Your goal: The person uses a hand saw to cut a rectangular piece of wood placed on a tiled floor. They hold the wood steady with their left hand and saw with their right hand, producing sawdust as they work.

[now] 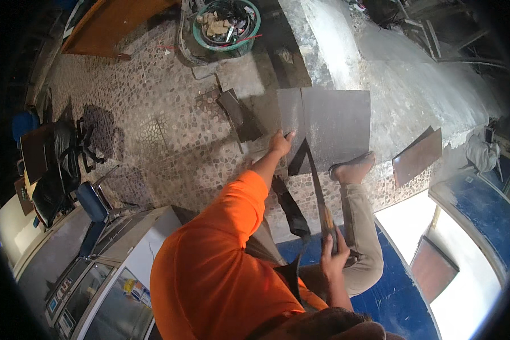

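Observation:
A large grey board (pixel 337 119) with a line running down its left part lies over a concrete ledge. My left hand (pixel 281 141) grips the left side of this board, and my bare right foot (pixel 354 167) rests on its lower right corner. My right hand (pixel 333 255) holds the wooden handle of a long hand saw (pixel 317 190), whose blade reaches up to the board's lower edge near my left hand. A long dark strip (pixel 292 212) lies below the board, left of the blade. My orange sleeves and khaki trouser leg are in view.
A green tub of scraps (pixel 225 43) stands at the top. Dark offcuts (pixel 238 116) lie on the pebbled floor (pixel 136 102). A brown board (pixel 416 153) lies right. Chairs (pixel 59 164), a white cabinet (pixel 153 238) and a wooden panel (pixel 96 28) are left; blue steps (pixel 470 209) are lower right.

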`<act>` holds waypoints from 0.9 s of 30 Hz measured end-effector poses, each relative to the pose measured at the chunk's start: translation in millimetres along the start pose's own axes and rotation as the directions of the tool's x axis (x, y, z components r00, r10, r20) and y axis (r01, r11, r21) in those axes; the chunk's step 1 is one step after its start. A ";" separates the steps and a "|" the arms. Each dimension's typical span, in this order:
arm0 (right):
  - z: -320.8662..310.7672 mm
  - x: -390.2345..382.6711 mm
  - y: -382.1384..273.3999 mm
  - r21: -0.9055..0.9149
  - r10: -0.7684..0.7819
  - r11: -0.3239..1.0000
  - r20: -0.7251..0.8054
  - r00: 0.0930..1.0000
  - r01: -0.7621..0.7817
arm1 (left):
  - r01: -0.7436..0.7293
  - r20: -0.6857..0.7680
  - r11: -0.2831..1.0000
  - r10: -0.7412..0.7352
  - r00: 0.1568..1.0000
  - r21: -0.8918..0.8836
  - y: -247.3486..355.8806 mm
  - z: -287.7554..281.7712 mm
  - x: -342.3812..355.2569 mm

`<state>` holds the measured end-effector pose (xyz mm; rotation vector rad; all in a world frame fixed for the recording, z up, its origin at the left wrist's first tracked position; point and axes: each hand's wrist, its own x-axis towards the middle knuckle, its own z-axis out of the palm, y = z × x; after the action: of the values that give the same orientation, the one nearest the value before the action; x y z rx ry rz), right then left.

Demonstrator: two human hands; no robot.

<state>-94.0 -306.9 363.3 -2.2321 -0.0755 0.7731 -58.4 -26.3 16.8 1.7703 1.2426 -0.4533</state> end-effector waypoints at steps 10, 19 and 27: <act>64.8 77.8 -3.1 -0.140 -0.229 0.963 0.040 0.973 0.232 | -0.036 -0.038 0.999 0.037 0.999 0.010 -33.4 2.0 23.6; 78.9 110.1 24.8 -0.003 -0.046 0.999 0.084 0.995 0.046 | 0.029 0.110 0.998 -0.022 0.994 -0.057 4.2 1.1 7.4; 15.2 -9.4 -6.1 0.043 0.186 0.981 0.089 0.979 -0.190 | -0.013 0.077 1.000 0.013 0.997 0.003 -27.7 9.4 14.5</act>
<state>-109.0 -295.4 364.2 -2.1787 0.1151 0.9609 -74.9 -23.6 -11.3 1.7468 1.1768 -0.5113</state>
